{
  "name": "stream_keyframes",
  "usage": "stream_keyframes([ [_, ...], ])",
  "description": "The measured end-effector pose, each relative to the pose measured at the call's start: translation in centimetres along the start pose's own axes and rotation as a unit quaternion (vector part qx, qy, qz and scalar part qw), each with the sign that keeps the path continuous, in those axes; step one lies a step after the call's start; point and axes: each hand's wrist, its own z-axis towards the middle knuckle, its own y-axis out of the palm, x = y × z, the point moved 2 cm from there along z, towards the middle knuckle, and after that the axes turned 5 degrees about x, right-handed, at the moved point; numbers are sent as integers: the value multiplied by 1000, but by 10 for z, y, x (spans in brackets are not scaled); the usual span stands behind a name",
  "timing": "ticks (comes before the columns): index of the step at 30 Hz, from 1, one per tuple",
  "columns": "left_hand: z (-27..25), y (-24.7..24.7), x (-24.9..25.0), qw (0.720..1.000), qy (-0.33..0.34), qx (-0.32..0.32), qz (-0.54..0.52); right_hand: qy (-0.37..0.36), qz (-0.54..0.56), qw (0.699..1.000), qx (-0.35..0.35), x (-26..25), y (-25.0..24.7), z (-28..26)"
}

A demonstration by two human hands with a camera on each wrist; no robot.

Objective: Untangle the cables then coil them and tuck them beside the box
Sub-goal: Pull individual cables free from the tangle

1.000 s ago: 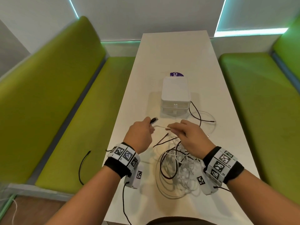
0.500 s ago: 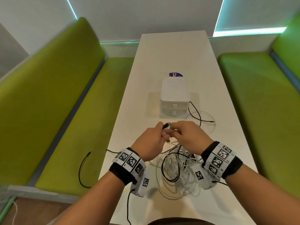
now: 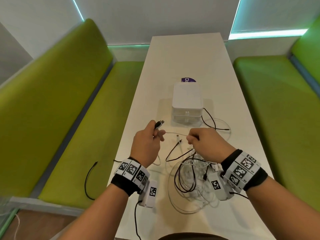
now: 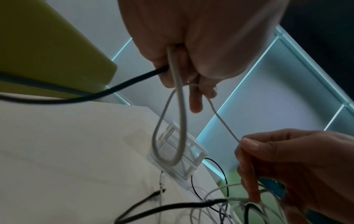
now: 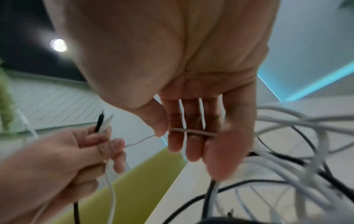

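Head view: left hand raised above the white table, clenched round two plug ends, one black, one white, sticking out past the fingers. Right hand level with it and a little apart, thumb and forefinger pinching a thin white cable stretched between the two hands. Tangle of cables heaped on the table just under and behind the right wrist, white and black strands mixed, too knotted to count. One white box beyond both hands, near mid-table, with a black cable looping off its right side. One purple sticker peeking out behind the box. Two green benches, left bench and right bench, flanking the table.

Left wrist view: left hand gripping a black cable running off to the left, plus a white cable loop hanging in front of the box. Thin white cable slanting down to the right hand, pinched at its thumb tip.

Right wrist view: right hand with the white cable lying across the fingers under the thumb; more strands bunched at the right. Left hand at lower left, grasping the two plug ends.
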Motion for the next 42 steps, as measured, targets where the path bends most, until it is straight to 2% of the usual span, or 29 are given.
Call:
stream_keyframes([
  [3,4,1,-8,996,12,-41,81,-1,37,999,-6,0,0,0],
  [6,4,0,-11,986,49,-101,121,21,4,1000,-19,6,4,0],
  [8,4,-2,-8,983,59,-109,138,27,-35,998,-49,10,5,-1],
  [10,1,-1,2,980,83,-111,143,11,-64,995,-71,9,6,-1],
  [12,-8,8,17,970,122,-160,135,-22,-53,996,-73,4,6,-2],
  [14,-14,17,27,966,130,-203,99,-56,-7,997,-56,-2,7,-2],
  [16,-9,16,29,977,102,-186,37,-63,34,997,-17,0,8,-2],
  [18,-2,7,29,984,77,-156,-25,-39,59,997,14,7,8,-4],
  [23,-4,-5,31,977,30,-144,-152,-34,25,999,3,16,7,-10],
  [27,-3,-6,22,979,32,-94,-180,-19,-21,1000,-4,18,4,-5],
  [30,-1,-11,21,977,29,-42,-209,21,-79,996,-18,10,5,-5],
  [32,4,-16,16,987,32,-25,-156,31,-80,996,-6,9,5,-6],
  [34,10,-19,7,998,32,-43,-35,12,-22,1000,14,12,4,-4],
  [38,11,-15,-6,987,-11,-93,131,-25,67,997,17,17,1,0],
  [40,6,-11,5,978,44,-90,184,-18,36,999,-10,15,1,0],
  [42,-3,-2,22,976,133,-86,151,-19,-62,997,-35,12,4,-1],
])
